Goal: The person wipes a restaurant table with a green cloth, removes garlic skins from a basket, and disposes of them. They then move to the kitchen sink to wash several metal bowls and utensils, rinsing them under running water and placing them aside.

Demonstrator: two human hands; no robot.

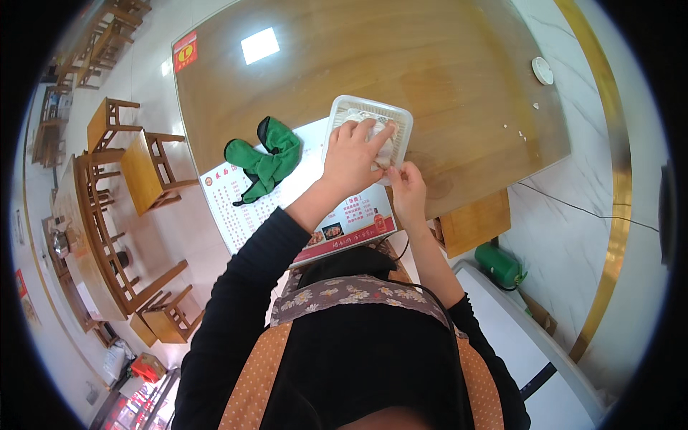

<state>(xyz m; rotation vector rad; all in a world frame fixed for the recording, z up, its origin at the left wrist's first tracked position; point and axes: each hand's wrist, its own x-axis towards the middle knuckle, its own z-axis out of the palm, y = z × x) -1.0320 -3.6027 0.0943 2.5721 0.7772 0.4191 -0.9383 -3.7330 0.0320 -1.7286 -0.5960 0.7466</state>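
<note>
A white, translucent plastic food tray [407, 121] sits on the wooden table, partly over a printed menu sheet [215, 196]. Inside it lie whitish, wrinkled contents [385, 157], too covered by fingers to name. My left hand [352, 156] reaches over the tray with its fingers spread on those contents; whether it grips any is hidden. At the tray's near right corner, my right hand [408, 193] has thumb and forefinger pinched together at the rim, close to my left thumb. A crumpled green cloth [271, 161] with black edging lies left of the tray, on the menu.
The wooden table [322, 70] meets a marble-patterned wall on the right. A round white lid or dish [542, 71] and small white scraps [520, 134] lie near that side. Wooden stools [142, 172] stand left. A stool [475, 226] and a green cylinder [497, 266] are at lower right.
</note>
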